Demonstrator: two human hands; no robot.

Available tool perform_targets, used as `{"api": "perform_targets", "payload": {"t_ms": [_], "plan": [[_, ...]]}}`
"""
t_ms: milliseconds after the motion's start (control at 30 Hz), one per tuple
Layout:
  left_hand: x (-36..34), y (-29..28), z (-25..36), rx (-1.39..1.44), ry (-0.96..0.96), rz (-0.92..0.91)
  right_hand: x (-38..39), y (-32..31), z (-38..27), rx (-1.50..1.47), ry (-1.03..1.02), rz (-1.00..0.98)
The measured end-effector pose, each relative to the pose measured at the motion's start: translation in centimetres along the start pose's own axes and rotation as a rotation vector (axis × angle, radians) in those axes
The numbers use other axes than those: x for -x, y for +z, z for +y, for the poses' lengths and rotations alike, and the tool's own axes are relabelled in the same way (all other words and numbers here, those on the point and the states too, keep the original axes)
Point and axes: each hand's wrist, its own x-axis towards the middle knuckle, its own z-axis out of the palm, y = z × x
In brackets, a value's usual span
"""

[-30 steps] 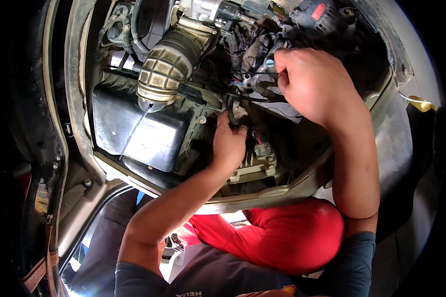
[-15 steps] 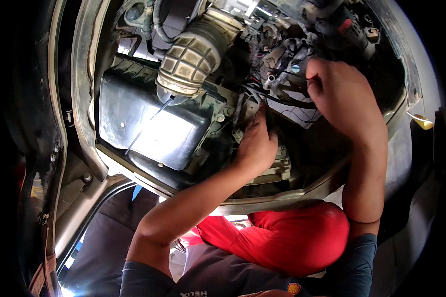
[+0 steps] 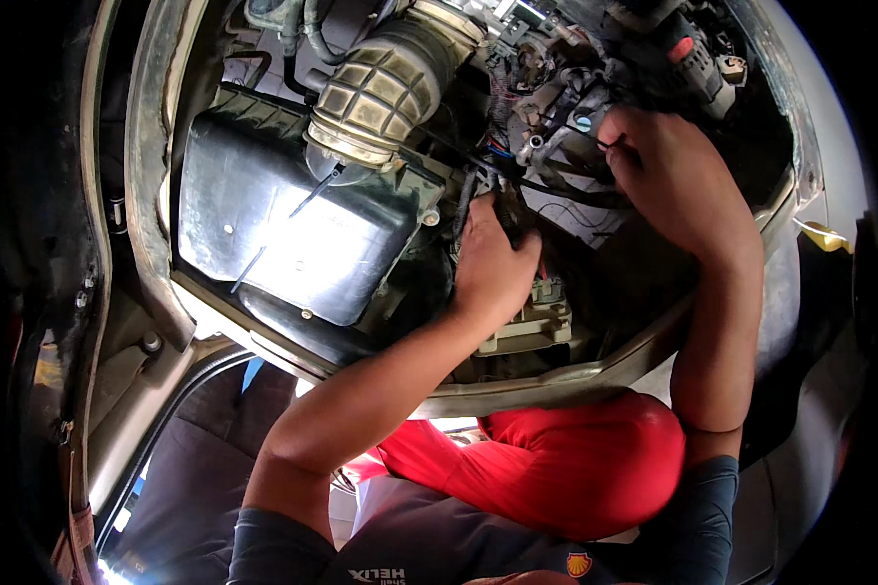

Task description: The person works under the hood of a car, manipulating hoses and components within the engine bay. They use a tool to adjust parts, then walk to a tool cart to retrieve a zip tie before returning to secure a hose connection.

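My left hand (image 3: 498,261) reaches into a vehicle's engine bay, its fingers bent round a dark wiring harness (image 3: 466,200) and its thumb standing apart. The fingertips are partly hidden. Farther right, my right hand (image 3: 681,190) is closed, thumb against the bent fingers, beside a metal engine part with a round, light blue spot (image 3: 583,124). A small dark bit shows at its fingers, too little to name. A black hose (image 3: 571,193) runs between the two hands. Below my left hand sits a pale connector block (image 3: 537,327) with red wires.
To the left lies a black air filter box (image 3: 283,224) with a ribbed intake duct (image 3: 376,102) on top. A thin black strip (image 3: 312,195) hangs from the duct across the box. The bay's metal rim (image 3: 478,398) curves beneath my forearms. A yellow-handled piece (image 3: 826,235) is at the right.
My left hand has drawn slightly back and left, its index finger now bent instead of stretched out. The right hand stays nearly in place. The whole view has shifted a little.
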Motion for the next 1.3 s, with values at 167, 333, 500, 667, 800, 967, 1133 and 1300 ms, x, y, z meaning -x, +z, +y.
{"api": "perform_targets", "payload": {"t_ms": [167,333,500,667,800,967,1133,1300], "plan": [[-1.1,-0.3,0.6,-0.056,0.137,0.175,0.1,0.1,0.2,0.031,0.003,0.005],[-6.1,1.2,3.2,0.167,0.333,0.227,0.3,0.2,0.4,-0.017,0.031,0.05],[-13.8,2.8,1.2,0.453,-0.025,0.351,0.0,-0.4,-0.6,0.066,0.083,-0.146],[-18.4,5.0,-1.7,0.021,0.008,0.266,-0.2,0.3,-0.2,0.089,-0.003,-0.104],[-19.4,5.1,-2.7,0.055,-0.033,0.239,-0.2,0.2,-0.5,0.072,0.009,-0.094],[-18.0,5.0,-2.4,0.274,0.135,0.438,0.1,0.4,0.4,0.059,0.003,-0.056],[-18.1,3.3,-2.8,0.398,0.133,0.385,0.1,0.2,0.5,0.109,-0.082,-0.034],[-17.0,1.7,0.2,0.49,-0.174,0.329,0.0,0.9,1.4,0.095,-0.069,0.017]]}}
